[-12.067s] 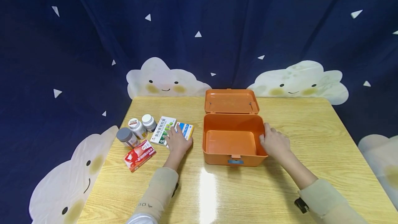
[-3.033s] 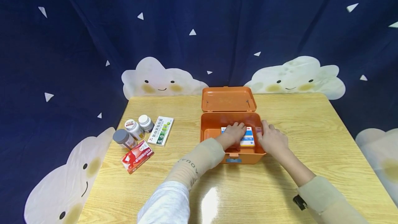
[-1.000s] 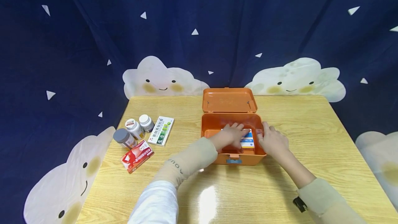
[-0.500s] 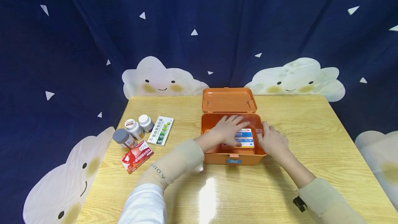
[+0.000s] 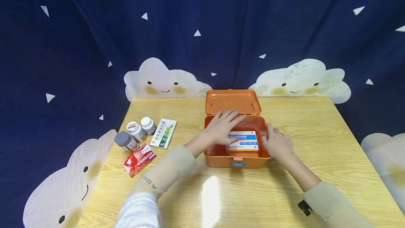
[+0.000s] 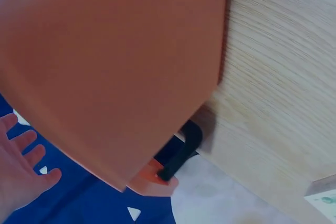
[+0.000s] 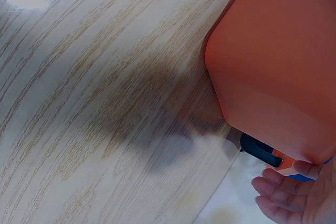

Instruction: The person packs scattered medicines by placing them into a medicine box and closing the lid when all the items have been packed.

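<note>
An orange plastic case point(image 5: 218, 161) stands on the table with its lid point(image 5: 233, 102) tipped back. Inside its right part lies a blue-and-white medicine box point(image 5: 248, 145). Over the left part of the case is my left hand point(image 5: 219, 129), fingers spread and nothing in it; its thumb overlaps the medicine box's left end in the head view. My right hand point(image 5: 280, 145) holds the right rim of the case, thumb over the edge. In the right wrist view its fingers point(image 7: 283, 195) show outside the case wall.
At the table's left are a green-and-white medicine box point(image 5: 164, 133), a red medicine box point(image 5: 140, 159), a grey-capped bottle point(image 5: 127, 141) and two white-capped bottles, one point(image 5: 137, 132) beside the other point(image 5: 148, 125). A dark curtain point(image 5: 177, 34) hangs behind the table.
My left hand carried the blue-and-white medicine box from the left side into the case. It has since let go and moved up and left, uncovering the box. My right hand stays at the rim.
</note>
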Demonstrator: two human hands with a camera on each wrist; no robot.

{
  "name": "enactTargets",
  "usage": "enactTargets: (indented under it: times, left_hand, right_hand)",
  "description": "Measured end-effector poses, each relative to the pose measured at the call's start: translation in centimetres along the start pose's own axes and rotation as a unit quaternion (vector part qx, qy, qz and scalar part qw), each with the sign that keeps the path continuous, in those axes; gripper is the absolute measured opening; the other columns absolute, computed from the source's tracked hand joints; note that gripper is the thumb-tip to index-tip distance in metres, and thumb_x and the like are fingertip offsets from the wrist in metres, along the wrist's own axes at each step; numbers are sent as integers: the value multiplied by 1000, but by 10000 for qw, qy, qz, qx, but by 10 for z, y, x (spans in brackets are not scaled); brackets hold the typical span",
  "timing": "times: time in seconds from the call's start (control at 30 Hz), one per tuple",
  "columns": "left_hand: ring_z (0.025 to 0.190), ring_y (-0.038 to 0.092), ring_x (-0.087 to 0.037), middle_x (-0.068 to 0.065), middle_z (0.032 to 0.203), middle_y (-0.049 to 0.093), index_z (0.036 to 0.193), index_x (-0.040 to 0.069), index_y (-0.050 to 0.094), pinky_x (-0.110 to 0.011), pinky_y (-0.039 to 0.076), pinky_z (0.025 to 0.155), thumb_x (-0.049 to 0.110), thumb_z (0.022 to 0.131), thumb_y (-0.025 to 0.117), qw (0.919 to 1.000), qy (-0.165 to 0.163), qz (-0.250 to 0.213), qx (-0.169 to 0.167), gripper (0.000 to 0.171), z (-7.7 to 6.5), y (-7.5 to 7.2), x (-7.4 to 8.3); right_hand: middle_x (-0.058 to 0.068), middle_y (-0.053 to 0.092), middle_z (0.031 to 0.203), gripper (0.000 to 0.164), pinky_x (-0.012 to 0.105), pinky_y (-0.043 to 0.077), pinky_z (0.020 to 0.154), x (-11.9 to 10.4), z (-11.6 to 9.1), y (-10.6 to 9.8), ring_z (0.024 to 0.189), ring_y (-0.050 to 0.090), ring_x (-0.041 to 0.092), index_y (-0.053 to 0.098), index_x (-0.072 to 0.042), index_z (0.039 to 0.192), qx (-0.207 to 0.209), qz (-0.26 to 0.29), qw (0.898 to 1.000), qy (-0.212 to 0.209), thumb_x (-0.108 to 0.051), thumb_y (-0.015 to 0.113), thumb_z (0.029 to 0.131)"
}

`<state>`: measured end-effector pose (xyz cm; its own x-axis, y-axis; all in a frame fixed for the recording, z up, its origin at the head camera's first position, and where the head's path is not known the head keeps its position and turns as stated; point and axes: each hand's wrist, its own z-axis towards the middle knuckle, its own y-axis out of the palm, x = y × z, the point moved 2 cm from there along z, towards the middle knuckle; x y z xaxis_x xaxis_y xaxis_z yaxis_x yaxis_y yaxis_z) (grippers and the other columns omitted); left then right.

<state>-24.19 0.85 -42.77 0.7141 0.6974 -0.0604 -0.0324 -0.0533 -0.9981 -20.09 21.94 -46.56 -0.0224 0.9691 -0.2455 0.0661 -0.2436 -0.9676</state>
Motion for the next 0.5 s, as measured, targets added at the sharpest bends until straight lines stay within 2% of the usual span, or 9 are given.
enactTargets:
  times: [0.27, 0.5]
  left_hand:
    - [137, 16, -23, 0, 152, 15, 147, 24, 17, -48, 12, 109, 58, 84, 47, 9975, -258, -93, 656, 77, -12, 0, -18]
    - [137, 16, -23, -2, 150, 20, 146, 24, 20, -48, 11, 109, 57, 82, 49, 9898, -826, -448, 1071, 77, -24, 5, -37]
  right_hand:
    - [26, 53, 104, 42, 56, 43, 58, 0, 0, -1, 85, 54, 45, 35, -4, 125, -32, 2, 10000, 6, -31, 36, 93]
    - [26, 53, 104, 43, 55, 44, 58, 0, 0, 0, 83, 55, 44, 35, -3, 126, -46, 5, 10000, -5, -30, 38, 92]
